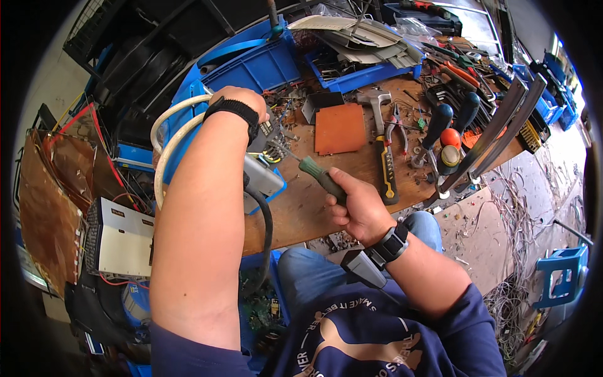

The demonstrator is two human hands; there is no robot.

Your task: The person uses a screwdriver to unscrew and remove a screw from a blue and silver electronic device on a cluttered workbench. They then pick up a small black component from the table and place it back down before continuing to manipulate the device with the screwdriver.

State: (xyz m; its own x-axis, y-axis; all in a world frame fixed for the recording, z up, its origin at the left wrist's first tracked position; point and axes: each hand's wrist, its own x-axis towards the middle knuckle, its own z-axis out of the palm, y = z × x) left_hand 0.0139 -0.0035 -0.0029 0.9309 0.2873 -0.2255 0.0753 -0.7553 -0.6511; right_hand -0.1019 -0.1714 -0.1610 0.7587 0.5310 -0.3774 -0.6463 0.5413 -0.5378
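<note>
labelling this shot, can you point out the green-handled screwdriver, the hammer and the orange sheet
Green-handled screwdriver [315, 172]: head view, on its handle, ahead of the fingers.
Hammer [385, 158]: head view, on its handle.
Orange sheet [340, 129]: head view, middle of its face.

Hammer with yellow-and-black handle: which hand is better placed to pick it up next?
Probably the right hand: it is nearer the hammer, though it grips a green-handled screwdriver it would need to put down. The left hand is farther off, its grip hidden.

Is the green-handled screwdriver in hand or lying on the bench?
In hand: the right hand is closed around the screwdriver. Whether it touches anything, I cannot tell.
</note>
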